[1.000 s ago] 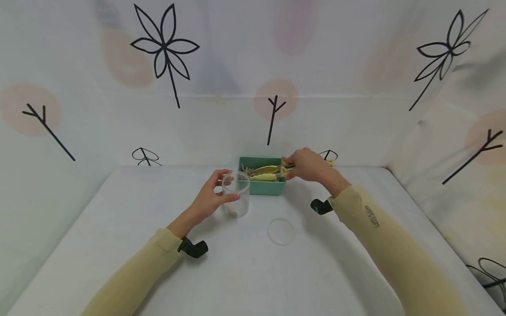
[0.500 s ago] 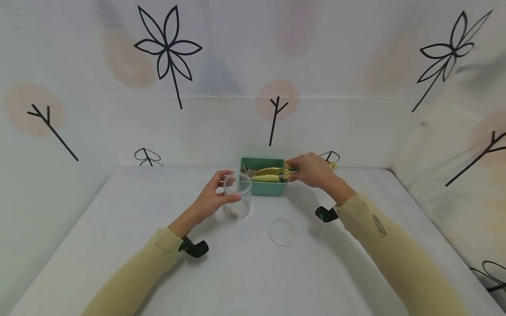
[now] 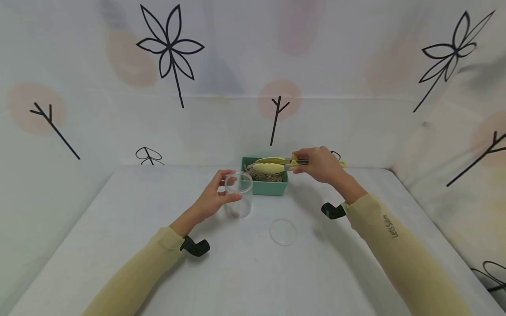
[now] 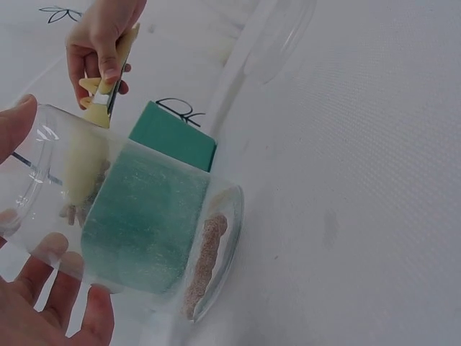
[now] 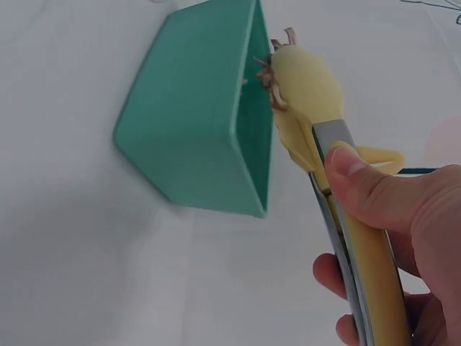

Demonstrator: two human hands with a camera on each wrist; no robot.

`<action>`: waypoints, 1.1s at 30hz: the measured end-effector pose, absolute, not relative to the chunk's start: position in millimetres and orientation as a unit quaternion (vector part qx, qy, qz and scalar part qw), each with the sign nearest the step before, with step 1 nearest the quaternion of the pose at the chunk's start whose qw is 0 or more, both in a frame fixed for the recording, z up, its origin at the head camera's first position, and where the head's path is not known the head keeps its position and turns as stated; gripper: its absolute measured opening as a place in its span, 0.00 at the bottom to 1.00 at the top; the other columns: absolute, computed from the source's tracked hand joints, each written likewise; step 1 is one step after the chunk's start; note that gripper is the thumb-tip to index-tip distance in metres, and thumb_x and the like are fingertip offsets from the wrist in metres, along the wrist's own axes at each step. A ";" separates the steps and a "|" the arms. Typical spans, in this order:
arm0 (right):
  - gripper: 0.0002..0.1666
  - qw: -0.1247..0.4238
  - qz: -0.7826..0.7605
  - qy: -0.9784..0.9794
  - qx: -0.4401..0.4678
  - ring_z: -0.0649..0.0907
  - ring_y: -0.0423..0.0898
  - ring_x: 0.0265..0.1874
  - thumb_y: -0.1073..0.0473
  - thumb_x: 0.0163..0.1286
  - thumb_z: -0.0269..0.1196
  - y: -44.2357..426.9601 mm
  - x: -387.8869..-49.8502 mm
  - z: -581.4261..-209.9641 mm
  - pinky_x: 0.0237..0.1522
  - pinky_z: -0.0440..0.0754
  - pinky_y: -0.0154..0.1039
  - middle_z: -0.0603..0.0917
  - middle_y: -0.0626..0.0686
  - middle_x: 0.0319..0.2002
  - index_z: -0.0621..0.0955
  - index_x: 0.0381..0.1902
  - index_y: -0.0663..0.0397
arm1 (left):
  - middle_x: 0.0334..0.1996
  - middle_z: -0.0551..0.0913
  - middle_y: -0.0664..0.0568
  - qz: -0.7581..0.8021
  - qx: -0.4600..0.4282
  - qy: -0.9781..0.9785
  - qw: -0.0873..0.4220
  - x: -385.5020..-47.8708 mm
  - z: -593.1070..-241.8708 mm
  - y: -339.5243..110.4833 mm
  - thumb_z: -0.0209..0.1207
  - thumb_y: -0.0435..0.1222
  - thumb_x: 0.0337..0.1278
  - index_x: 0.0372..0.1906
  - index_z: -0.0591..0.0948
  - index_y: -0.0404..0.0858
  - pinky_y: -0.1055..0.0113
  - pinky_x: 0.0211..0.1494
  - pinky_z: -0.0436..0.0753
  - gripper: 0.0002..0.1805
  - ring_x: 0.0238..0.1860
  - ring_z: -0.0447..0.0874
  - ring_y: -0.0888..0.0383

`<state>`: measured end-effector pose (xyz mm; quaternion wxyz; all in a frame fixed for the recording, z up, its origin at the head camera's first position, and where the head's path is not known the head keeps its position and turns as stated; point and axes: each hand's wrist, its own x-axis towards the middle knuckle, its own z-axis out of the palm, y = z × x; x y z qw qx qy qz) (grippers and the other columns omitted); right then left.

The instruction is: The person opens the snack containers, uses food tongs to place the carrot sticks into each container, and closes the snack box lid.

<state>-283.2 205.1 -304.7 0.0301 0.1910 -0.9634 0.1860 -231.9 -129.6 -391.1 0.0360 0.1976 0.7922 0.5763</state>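
Note:
My left hand [image 3: 208,199] grips a clear plastic jar [image 3: 242,204] around its upper part, standing upright on the table. A layer of brown bits [image 4: 207,267] lies at its bottom in the left wrist view. To the right, my right hand [image 3: 321,166] holds yellow-tipped tongs [image 3: 269,168] by their handles. Their scoop-like heads are just above a green box [image 3: 269,188], with brown, twig-like pieces [image 5: 268,76] poking out between them in the right wrist view. Inside the box lie many similar grey-brown pieces [image 3: 266,176].
A clear round lid [image 3: 283,232] lies flat on the white table [image 3: 237,276], in front of the box and right of the jar. Behind the box rises a white cloth backdrop [image 3: 221,127] with printed flowers and twigs.
My right hand has lifted the tongs up out of the green box and slightly to the right, uncovering the pieces inside. The left hand and the jar stay in place.

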 end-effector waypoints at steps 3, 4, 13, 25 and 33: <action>0.35 0.029 0.202 -0.961 0.186 0.83 0.55 0.52 0.53 0.61 0.74 207.6 -283.2 -302.3 0.50 0.79 0.54 0.84 0.59 0.54 0.78 0.64 0.60 | 0.64 0.70 0.42 0.577 0.198 0.791 0.037 -231.9 -390.7 -128.7 0.69 0.38 0.59 0.71 0.62 0.46 0.46 0.64 0.71 0.39 0.64 0.67 0.41; 0.35 0.028 0.206 -0.960 0.185 0.83 0.55 0.52 0.53 0.62 0.73 208.5 -283.4 -301.7 0.52 0.79 0.54 0.84 0.59 0.54 0.78 0.64 0.60 | 0.64 0.70 0.42 0.578 0.199 0.791 0.037 -232.0 -390.4 -128.3 0.69 0.38 0.59 0.71 0.62 0.45 0.46 0.64 0.72 0.39 0.65 0.67 0.41; 0.35 0.014 0.196 -0.965 0.175 0.83 0.55 0.51 0.52 0.62 0.73 211.9 -284.5 -307.6 0.50 0.80 0.54 0.83 0.60 0.56 0.77 0.65 0.59 | 0.66 0.70 0.42 0.579 0.202 0.789 0.034 -232.6 -388.0 -127.2 0.68 0.36 0.60 0.72 0.63 0.43 0.43 0.67 0.68 0.38 0.65 0.66 0.43; 0.35 0.042 0.231 -0.953 0.192 0.82 0.56 0.54 0.55 0.61 0.74 208.0 -277.2 -291.0 0.55 0.78 0.55 0.84 0.60 0.55 0.78 0.63 0.62 | 0.66 0.70 0.44 0.582 0.193 0.789 0.041 -232.9 -389.8 -126.4 0.68 0.39 0.61 0.72 0.62 0.44 0.45 0.67 0.68 0.38 0.66 0.66 0.46; 0.33 0.048 0.284 -0.935 0.208 0.82 0.54 0.55 0.57 0.61 0.74 196.1 -262.2 -273.6 0.54 0.80 0.53 0.84 0.57 0.55 0.79 0.63 0.58 | 0.67 0.69 0.44 0.580 0.188 0.792 0.044 -231.7 -387.7 -126.1 0.68 0.39 0.60 0.73 0.61 0.44 0.45 0.67 0.68 0.40 0.66 0.66 0.45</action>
